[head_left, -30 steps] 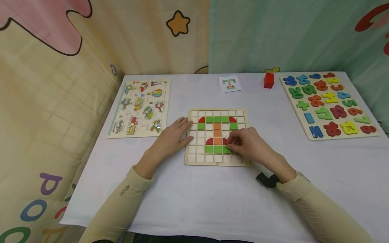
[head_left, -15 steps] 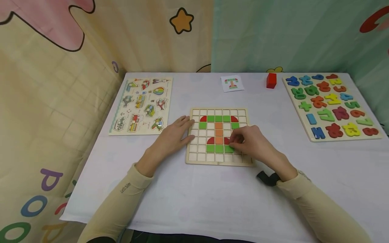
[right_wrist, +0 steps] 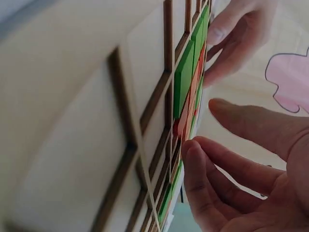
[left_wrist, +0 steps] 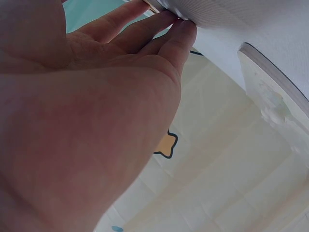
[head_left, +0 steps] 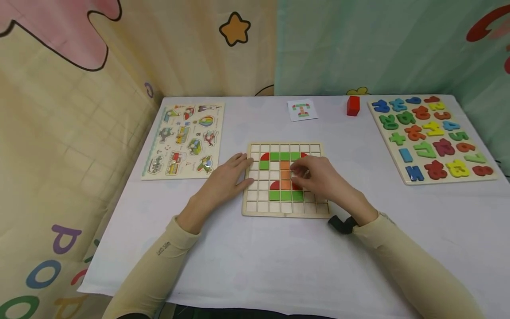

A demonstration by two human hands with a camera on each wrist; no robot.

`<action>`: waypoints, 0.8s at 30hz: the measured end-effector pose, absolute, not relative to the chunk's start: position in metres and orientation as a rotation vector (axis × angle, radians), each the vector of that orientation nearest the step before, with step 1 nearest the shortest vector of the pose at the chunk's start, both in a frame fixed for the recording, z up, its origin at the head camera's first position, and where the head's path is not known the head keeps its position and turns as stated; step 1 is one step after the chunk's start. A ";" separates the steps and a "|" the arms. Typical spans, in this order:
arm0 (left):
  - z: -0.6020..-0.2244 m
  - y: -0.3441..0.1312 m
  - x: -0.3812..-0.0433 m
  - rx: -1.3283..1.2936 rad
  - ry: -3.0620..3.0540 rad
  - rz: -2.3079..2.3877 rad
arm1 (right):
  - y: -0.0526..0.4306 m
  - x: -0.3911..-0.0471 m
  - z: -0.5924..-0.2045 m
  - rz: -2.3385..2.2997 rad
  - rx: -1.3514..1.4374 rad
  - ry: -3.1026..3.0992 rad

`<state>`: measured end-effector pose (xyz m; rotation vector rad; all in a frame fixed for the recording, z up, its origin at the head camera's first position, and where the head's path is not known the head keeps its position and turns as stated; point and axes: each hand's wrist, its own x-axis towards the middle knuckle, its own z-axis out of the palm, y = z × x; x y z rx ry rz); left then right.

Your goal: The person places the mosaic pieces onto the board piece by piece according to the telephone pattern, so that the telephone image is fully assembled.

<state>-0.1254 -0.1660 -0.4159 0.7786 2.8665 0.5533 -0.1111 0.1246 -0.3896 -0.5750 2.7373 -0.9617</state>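
A wooden grid board lies flat on the white table in the head view. Set in its cells are green square tiles, orange square tiles and red rounded tiles. My left hand rests at the board's left edge with its fingers spread. Over the right half of the board hovers my right hand, hiding some cells and tiles. In the right wrist view its thumb and fingertips are apart and hold nothing; the green tile sits in its cell nearby.
Behind the board lie a small pattern card and an upright red block. A picture puzzle board is at the left. At the right lies a board of coloured numbers. Fabric curtains enclose the table.
My right hand has let go of the green tile in the lower row and moved up and left over the board. The left hand stays at the board's edge.
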 end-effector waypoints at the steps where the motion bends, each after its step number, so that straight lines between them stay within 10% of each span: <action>1: -0.416 -0.166 -0.125 0.775 2.863 0.555 | 0.122 -0.113 -0.390 -0.970 -0.568 2.729; 24: -0.416 -0.167 -0.125 0.781 2.866 0.548 | 0.116 -0.110 -0.394 -0.878 -0.591 2.795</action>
